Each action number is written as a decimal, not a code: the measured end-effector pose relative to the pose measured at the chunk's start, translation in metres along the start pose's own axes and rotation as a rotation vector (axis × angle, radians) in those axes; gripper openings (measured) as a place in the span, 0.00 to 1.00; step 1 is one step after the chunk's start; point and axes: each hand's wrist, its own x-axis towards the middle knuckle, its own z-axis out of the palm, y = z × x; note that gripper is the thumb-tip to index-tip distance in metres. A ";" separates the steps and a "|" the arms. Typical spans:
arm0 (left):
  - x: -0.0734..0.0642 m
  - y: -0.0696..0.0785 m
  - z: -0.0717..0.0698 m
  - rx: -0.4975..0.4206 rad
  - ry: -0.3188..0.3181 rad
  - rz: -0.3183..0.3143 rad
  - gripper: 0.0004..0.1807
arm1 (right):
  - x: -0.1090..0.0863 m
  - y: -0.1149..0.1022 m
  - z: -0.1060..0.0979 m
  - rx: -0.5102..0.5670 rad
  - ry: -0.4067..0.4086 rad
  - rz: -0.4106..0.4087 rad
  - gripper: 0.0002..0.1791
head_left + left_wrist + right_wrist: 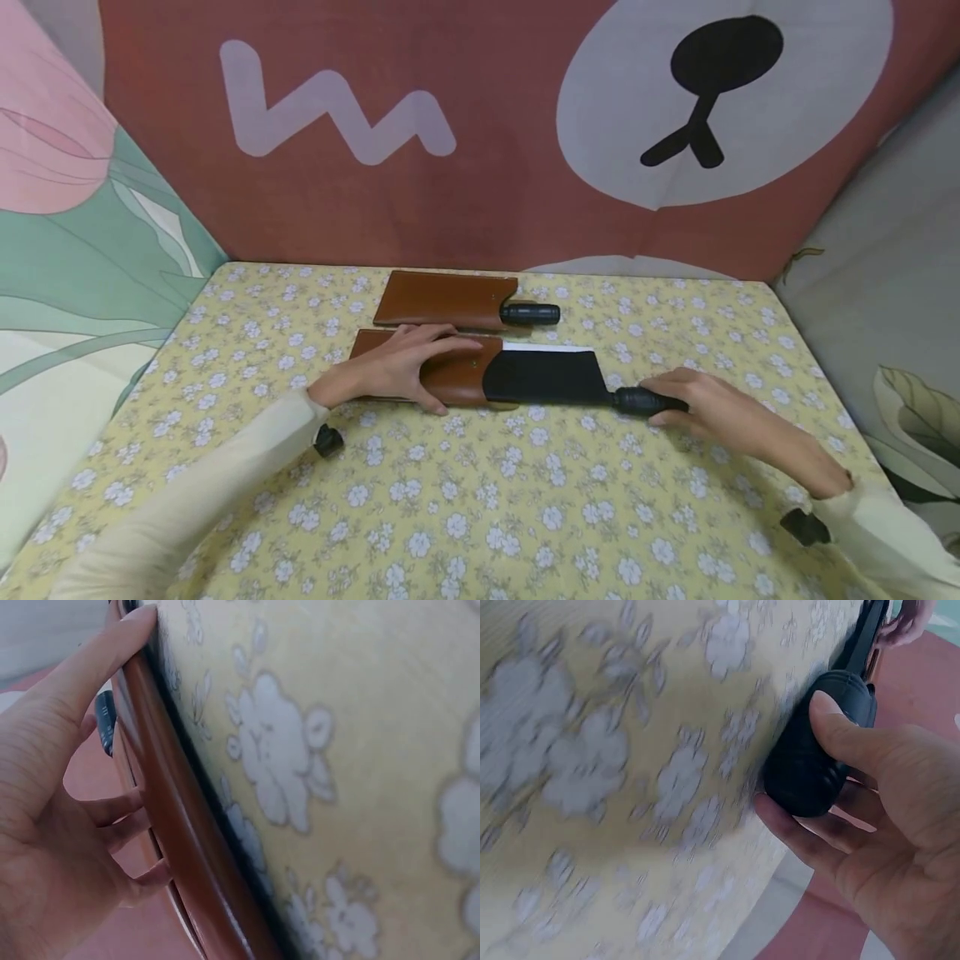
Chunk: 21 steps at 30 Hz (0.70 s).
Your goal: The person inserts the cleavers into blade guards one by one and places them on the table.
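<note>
A cleaver [551, 377] with a black blade, a bright edge along its far side and a black handle lies flat, partly inside a brown leather sheath [457, 382]. The front part of its blade is hidden in the sheath. My right hand [712, 406] grips the handle [817, 750] between thumb and fingers, near its end. Spread across the sheath, my left hand [405, 365] holds it down, thumb at the near edge and fingers over the upper face. The left wrist view shows that thumb [112, 656] against the sheath's edge.
Just behind lies a second brown sheath [446, 300] with a black-handled tool [530, 314] in it. A yellow floral cloth [480, 500] covers the table. Printed fabric [487, 208] hangs along the back, with more at both sides.
</note>
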 end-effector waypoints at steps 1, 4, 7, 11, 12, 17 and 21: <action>0.001 0.000 0.001 -0.001 0.002 0.001 0.58 | 0.001 -0.001 0.001 -0.005 0.014 -0.017 0.25; 0.002 0.000 0.002 -0.014 -0.001 0.002 0.57 | 0.005 -0.004 0.004 -0.014 0.036 -0.049 0.26; 0.002 -0.001 0.002 -0.023 -0.007 -0.002 0.57 | 0.007 -0.006 0.006 -0.017 0.036 -0.053 0.26; 0.002 -0.002 0.002 -0.040 -0.007 -0.008 0.57 | 0.010 -0.008 0.008 -0.007 0.049 -0.071 0.25; 0.003 -0.002 0.002 -0.043 -0.006 -0.006 0.57 | 0.012 -0.009 0.008 -0.001 0.051 -0.078 0.25; 0.005 0.000 0.002 -0.053 -0.007 0.018 0.57 | 0.019 -0.014 0.009 0.032 0.044 -0.099 0.26; 0.005 0.000 0.001 -0.055 -0.004 0.021 0.57 | 0.023 -0.017 0.009 0.041 0.037 -0.099 0.25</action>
